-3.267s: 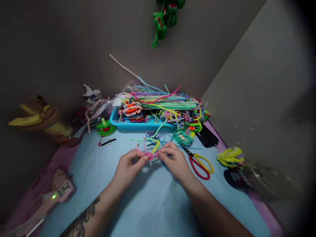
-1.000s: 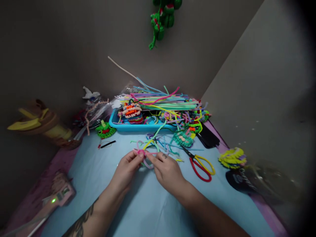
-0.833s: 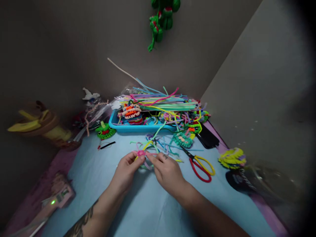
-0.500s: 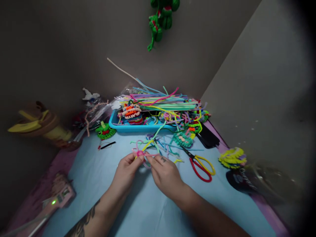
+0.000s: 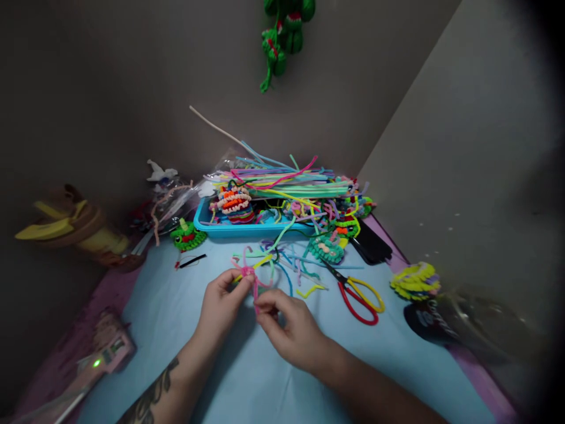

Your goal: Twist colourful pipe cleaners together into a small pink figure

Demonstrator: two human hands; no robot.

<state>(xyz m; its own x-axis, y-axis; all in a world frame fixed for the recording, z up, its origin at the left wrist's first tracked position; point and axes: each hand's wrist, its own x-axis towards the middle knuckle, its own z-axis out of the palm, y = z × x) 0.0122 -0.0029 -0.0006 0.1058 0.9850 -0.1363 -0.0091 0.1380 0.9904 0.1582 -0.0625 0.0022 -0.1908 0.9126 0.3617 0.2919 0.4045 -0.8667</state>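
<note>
Over the light blue cloth, my left hand (image 5: 227,294) pinches a small pipe-cleaner shape (image 5: 248,271) with a pink middle and looped pink, yellow and green stems. My right hand (image 5: 282,318) is closed in a pinch on a pink pipe cleaner (image 5: 256,294) that hangs down from that middle toward me. Just beyond my hands lies a loose tangle of cut pipe cleaners (image 5: 286,265) in blue, green and purple. A bent yellow piece (image 5: 311,291) rests to the right of them.
A blue tray (image 5: 256,231) heaped with pipe cleaners (image 5: 304,189) stands at the back. Scissors (image 5: 355,294) with red and yellow handles lie on the right, near a black phone-like object (image 5: 371,242). A green frog figure (image 5: 188,234) sits left, a pink device (image 5: 112,347) nearer.
My right hand has moved down and toward me, and the pink pipe cleaner's end swung from pointing right to pointing down. My left hand keeps its pinch on the pink middle.
</note>
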